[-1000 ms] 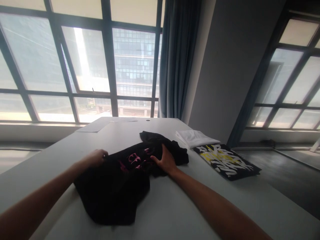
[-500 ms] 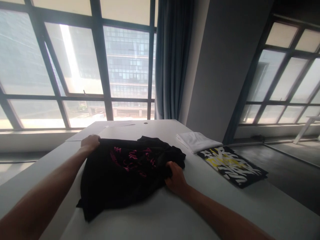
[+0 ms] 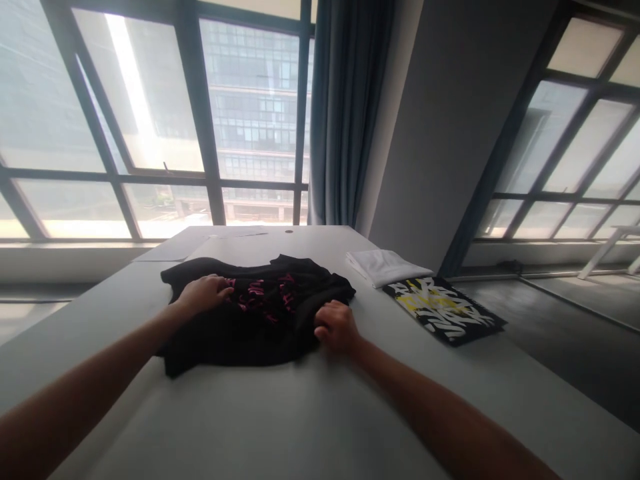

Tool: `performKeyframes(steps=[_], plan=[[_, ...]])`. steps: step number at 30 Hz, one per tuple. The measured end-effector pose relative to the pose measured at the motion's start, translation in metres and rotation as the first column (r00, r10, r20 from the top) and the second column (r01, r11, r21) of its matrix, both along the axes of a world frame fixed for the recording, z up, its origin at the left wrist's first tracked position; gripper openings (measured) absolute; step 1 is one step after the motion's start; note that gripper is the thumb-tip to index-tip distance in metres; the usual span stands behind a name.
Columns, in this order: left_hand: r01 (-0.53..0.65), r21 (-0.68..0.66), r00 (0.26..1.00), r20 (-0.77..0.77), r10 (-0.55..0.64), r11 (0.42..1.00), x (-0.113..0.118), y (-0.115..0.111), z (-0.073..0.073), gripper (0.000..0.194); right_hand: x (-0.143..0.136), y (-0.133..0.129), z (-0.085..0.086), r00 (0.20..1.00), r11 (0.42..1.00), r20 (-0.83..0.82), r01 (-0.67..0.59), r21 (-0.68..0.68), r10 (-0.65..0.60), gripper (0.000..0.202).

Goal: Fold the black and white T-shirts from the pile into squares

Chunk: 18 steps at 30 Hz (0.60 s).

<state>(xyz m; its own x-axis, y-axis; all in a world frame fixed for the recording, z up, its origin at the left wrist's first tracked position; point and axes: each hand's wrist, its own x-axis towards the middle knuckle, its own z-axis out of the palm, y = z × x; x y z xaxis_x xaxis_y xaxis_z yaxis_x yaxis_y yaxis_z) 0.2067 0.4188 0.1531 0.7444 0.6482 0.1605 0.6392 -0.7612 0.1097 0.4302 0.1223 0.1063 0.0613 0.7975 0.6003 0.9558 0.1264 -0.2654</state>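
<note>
A black shirt (image 3: pixel 250 333) with pink lettering lies rumpled on the white table (image 3: pixel 240 420). On its left part rests my left hand (image 3: pixel 207 293), fingers spread over the cloth beside the lettering. My right hand (image 3: pixel 337 325) is at the shirt's right side, its fingers curled on the black cloth and gripping it.
Right of the shirt lie a folded white cloth (image 3: pixel 387 267) and a folded black cloth with white and yellow print (image 3: pixel 445 310). Thin white sheets (image 3: pixel 170 250) lie at the table's far left. Beyond are windows, a blue curtain (image 3: pixel 340 120) and a pillar (image 3: pixel 435 133).
My left hand has let go of the shirt's far left corner and moved right onto the cloth. The shirt's left part has dropped flatter. My right hand stays at the right side.
</note>
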Motion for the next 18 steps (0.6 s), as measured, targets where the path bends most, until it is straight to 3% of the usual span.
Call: performKeyframes(steps=[4,6,9,13,18], plan=[[0.0,-0.015,1.0,-0.028,-0.001,1.0,-0.043,-0.048,-0.029,0.056,0.033,-0.01,0.016,0.968,0.967,-0.124,0.232,0.102,-0.219,0.03],[-0.013,-0.056,1.0,-0.024,0.012,0.998,-0.063,-0.057,-0.045,0.062,0.052,-0.015,0.014,0.979,0.983,-0.109,0.178,0.049,-0.172,0.037],[0.001,-0.115,1.0,-0.003,-0.001,0.993,-0.082,-0.057,-0.063,0.073,0.071,-0.02,0.002,0.989,0.989,-0.127,0.054,-0.14,-0.072,0.051],[0.065,-0.217,0.997,-0.034,-0.075,0.974,-0.095,-0.05,-0.067,0.086,0.078,-0.02,-0.003,0.96,0.972,-0.274,-0.006,-0.237,-0.061,0.034],[0.107,-0.36,0.987,-0.077,-0.143,0.927,-0.115,-0.042,-0.056,0.091,0.093,-0.032,0.022,0.844,0.987,-0.524,0.039,-0.153,-0.114,0.025]])
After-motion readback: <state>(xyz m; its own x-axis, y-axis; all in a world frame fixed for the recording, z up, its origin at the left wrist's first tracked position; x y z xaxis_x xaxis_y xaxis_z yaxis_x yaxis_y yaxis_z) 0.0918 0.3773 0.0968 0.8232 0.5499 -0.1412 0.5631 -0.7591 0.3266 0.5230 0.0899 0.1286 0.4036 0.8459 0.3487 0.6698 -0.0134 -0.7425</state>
